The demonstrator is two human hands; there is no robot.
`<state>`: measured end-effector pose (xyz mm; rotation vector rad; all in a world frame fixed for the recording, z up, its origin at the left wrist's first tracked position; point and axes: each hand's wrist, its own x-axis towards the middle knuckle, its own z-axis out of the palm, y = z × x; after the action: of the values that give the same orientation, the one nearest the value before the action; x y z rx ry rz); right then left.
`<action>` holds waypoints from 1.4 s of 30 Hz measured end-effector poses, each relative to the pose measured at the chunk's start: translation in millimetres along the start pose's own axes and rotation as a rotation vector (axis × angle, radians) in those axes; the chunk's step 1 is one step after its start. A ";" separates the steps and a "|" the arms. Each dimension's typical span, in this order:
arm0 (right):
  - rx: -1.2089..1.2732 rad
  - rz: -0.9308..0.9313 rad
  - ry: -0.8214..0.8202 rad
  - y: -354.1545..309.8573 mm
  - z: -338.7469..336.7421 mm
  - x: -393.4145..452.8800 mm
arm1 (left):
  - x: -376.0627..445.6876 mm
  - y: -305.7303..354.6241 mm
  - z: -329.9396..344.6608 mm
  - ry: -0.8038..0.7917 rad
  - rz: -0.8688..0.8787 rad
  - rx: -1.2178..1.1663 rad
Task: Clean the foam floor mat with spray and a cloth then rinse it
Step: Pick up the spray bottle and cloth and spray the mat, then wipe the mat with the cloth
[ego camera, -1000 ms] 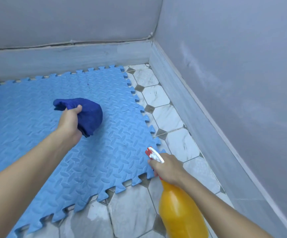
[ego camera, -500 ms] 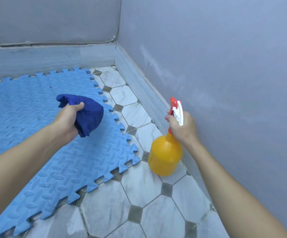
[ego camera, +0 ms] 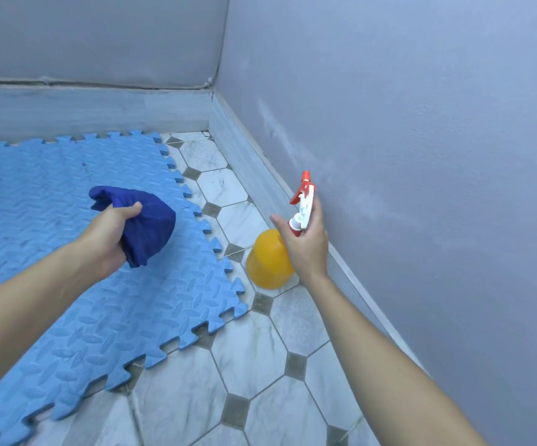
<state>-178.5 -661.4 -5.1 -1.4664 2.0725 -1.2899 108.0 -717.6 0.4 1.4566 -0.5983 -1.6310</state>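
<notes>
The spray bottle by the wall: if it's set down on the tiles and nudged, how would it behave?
The spray bottle looks wide at its base and narrow at the neck, so it probably stands steady. Its orange plastic body likely slides on the smooth floor tiles rather than tipping. How full it is cannot be seen, so its weight is uncertain.

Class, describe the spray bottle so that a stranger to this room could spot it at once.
Find the wall on the right, then the tiled floor along it. Beside the blue mat, the right hand grips the bottle: the only orange thing, with a red-and-white trigger.
</notes>
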 end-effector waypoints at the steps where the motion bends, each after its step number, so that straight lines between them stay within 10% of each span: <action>1: 0.013 -0.030 0.042 -4.0 -4.0 -4.0 | -2.2 0.8 -1.9 0.004 -0.002 -0.002; 9: 0.052 -0.635 0.240 -97.3 19.6 7.4 | -6.7 28.5 -50.8 0.166 0.229 0.249; 16: -0.369 -0.505 -0.636 -86.9 173.0 -5.6 | 6.6 58.5 -163.0 0.434 0.483 0.306; 22: -0.701 -0.423 -0.929 -35.2 247.3 -34.2 | 33.2 23.2 -218.8 0.292 0.023 -0.234; 25: -0.712 -0.518 -0.767 -15.3 254.0 -51.3 | 44.8 -8.9 -225.6 0.453 -0.078 0.074; 29: -0.657 -0.554 -0.663 -6.4 258.9 -52.8 | 63.6 -39.8 -236.8 0.870 0.339 1.034; 33: -0.618 -0.496 -0.690 -16.0 258.0 -52.0 | 78.2 -75.2 -213.2 0.423 0.509 1.574; 39: -0.819 -0.242 -1.138 -72.0 239.9 -18.4 | 47.7 -98.4 -214.7 -0.032 0.511 1.777; 42: -0.952 -0.260 -1.267 -93.3 235.4 -3.6 | 78.0 -61.6 -253.9 0.100 0.439 1.760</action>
<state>36.4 -782.6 -62.7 -2.0635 1.5007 0.7329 338.1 -703.9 -145.4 2.1551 -2.3927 -0.3636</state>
